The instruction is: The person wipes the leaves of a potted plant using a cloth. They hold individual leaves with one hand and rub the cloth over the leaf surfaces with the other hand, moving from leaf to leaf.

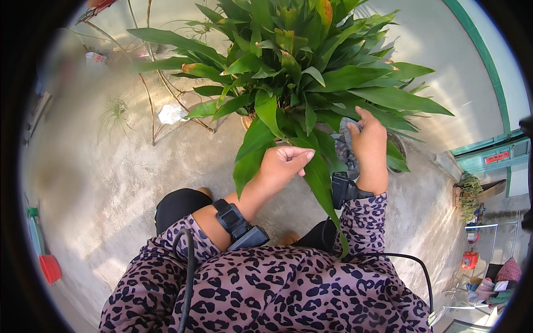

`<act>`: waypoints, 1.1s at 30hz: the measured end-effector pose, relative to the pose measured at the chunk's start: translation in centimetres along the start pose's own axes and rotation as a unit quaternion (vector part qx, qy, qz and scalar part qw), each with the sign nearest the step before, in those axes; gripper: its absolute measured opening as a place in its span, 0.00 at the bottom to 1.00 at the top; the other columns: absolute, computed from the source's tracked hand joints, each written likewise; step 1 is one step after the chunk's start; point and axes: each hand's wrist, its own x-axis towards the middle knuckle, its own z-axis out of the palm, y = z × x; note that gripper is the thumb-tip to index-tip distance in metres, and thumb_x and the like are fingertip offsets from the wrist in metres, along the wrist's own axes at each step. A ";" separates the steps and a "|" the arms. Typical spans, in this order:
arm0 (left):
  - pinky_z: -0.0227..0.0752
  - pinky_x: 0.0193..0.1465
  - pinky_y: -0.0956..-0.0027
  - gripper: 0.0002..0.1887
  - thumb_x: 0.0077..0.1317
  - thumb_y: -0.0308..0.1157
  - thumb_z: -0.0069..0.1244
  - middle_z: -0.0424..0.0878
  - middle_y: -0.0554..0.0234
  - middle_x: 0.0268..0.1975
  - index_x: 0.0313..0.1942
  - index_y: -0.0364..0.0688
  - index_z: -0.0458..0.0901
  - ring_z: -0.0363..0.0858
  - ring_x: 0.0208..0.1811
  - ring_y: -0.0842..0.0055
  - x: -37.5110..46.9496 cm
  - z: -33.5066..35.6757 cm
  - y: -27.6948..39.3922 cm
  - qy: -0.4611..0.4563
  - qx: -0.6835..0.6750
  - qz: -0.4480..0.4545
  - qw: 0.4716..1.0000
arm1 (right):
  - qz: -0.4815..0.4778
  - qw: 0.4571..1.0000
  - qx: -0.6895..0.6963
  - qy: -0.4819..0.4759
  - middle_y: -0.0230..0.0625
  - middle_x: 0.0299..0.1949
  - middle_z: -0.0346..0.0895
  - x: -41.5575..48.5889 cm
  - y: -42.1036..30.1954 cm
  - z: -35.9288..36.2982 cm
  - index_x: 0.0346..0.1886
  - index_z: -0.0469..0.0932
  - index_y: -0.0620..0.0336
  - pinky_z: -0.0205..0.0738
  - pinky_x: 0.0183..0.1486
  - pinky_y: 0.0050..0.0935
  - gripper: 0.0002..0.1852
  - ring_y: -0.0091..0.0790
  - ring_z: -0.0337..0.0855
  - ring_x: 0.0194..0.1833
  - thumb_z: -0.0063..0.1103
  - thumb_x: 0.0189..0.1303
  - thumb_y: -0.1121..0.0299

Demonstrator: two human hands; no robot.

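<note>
A large potted plant with long, broad green leaves [287, 70] fills the space before me, some of its tips brown. My left hand [281, 166] pinches thumb against fingers at the edge of one long drooping leaf [322, 189], whose tip hangs down to my patterned sleeve. To its right, my right hand [370, 139] holds a crumpled grey patterned cloth [344, 145] under the thumb, the index finger pointing up among the leaves. Foliage hides most of an orange-brown pot [246, 121].
A grey pot rim [397, 152] shows behind leaves at right. Thin bare branches [148, 95] and a white plastic bag [172, 113] are at left on the concrete floor [125, 166]. A red container [50, 268] stands far left. A black cable [410, 259] runs by my right side.
</note>
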 end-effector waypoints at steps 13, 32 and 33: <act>0.59 0.23 0.86 0.12 0.63 0.36 0.52 0.78 0.75 0.27 0.42 0.37 0.82 0.70 0.23 0.92 0.7 0.3 -0.6 -0.002 0.010 0.000 1.000 | -0.086 0.992 0.028 0.091 0.43 0.30 0.75 1.2 1.4 3.9 0.42 0.80 0.59 0.71 0.36 0.35 0.14 0.45 0.76 0.32 0.61 0.49 0.76; 0.51 0.19 0.83 0.14 0.62 0.41 0.53 0.73 0.72 0.19 0.32 0.37 0.81 0.60 0.16 0.90 2.1 -0.2 -1.4 0.166 0.015 -0.112 0.980 | -0.179 0.968 0.093 -0.147 0.42 0.25 0.71 -3.1 -2.5 3.0 0.26 0.77 0.62 0.70 0.35 0.39 0.03 0.46 0.74 0.33 0.57 0.47 0.74; 0.50 0.18 0.83 0.14 0.62 0.43 0.53 0.73 0.72 0.19 0.32 0.39 0.81 0.59 0.15 0.90 2.1 -0.2 -1.6 0.162 0.020 -0.121 0.979 | -0.181 0.967 0.091 -0.156 0.42 0.25 0.71 -3.3 -2.5 3.2 0.26 0.77 0.62 0.70 0.36 0.39 0.03 0.46 0.74 0.34 0.57 0.47 0.74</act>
